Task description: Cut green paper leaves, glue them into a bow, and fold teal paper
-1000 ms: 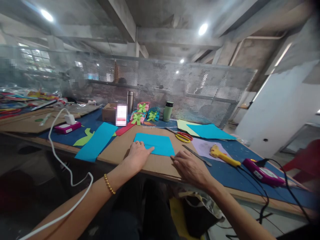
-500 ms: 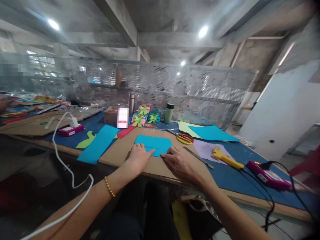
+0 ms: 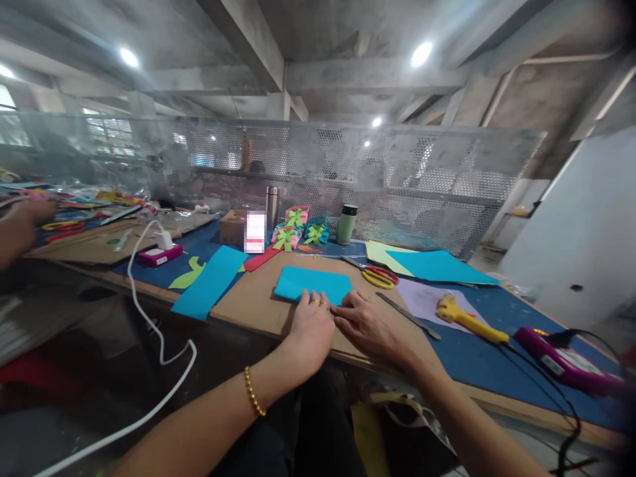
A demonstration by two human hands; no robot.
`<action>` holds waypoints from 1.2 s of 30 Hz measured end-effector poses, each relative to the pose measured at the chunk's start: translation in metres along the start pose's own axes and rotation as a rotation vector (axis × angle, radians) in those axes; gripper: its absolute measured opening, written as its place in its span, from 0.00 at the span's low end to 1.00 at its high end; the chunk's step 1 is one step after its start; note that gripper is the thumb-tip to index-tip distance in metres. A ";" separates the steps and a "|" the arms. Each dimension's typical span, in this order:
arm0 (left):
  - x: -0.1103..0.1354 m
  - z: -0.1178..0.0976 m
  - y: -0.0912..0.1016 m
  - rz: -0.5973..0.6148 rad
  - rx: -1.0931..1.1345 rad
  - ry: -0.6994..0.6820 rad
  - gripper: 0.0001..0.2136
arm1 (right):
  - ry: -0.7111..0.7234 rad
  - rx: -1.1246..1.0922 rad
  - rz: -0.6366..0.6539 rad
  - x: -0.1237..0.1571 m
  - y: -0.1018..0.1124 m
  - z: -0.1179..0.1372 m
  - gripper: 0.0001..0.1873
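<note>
A folded blue paper sheet (image 3: 313,283) lies on a brown cardboard board (image 3: 253,301) in front of me. My left hand (image 3: 312,326) rests at the sheet's near edge, fingers together and pressing down on it. My right hand (image 3: 368,323) is right beside it, fingertips touching the same near edge at its right corner. Both hands lie flat against the board and hold nothing up. A gold bead bracelet is on my left wrist.
Scissors (image 3: 376,274), a metal ruler (image 3: 408,316), a yellow glue gun (image 3: 464,313) and a pink device (image 3: 566,361) lie to the right. A long blue strip (image 3: 211,281), paper flowers (image 3: 296,232), a steel flask (image 3: 271,207) and green bottle (image 3: 346,224) stand behind. Another person's hand (image 3: 22,222) works far left.
The blue sheet has been folded to a narrower shape. My hands have come together at its near edge, the right one sliding left. The camera has shifted a little.
</note>
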State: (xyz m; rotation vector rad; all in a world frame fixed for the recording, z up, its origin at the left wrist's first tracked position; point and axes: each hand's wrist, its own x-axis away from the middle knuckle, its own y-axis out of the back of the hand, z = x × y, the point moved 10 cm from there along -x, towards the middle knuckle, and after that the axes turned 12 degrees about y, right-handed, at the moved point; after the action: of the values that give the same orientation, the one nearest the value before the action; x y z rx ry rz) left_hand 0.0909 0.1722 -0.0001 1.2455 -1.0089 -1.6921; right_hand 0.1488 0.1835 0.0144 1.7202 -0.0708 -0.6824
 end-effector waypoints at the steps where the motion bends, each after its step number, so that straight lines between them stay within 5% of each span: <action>1: 0.001 -0.002 -0.002 -0.003 0.017 -0.006 0.18 | -0.001 -0.004 -0.005 0.001 -0.002 -0.001 0.15; 15: 0.011 0.035 -0.013 0.016 0.151 0.054 0.20 | -0.005 -0.026 0.000 0.000 -0.001 -0.003 0.14; 27: 0.034 0.113 -0.027 0.169 0.095 0.136 0.24 | -0.024 -0.020 0.007 0.000 0.002 -0.003 0.17; 33: 0.034 0.110 -0.017 -0.023 0.013 0.268 0.23 | -0.021 0.007 -0.003 0.000 0.003 -0.001 0.16; 36: 0.031 0.070 -0.003 -0.169 0.093 0.170 0.23 | -0.019 0.011 -0.012 0.001 0.001 -0.002 0.16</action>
State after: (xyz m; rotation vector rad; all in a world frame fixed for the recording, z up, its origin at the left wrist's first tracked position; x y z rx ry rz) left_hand 0.0163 0.1544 0.0007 1.5451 -0.9108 -1.6477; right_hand 0.1509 0.1844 0.0154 1.7262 -0.0781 -0.7088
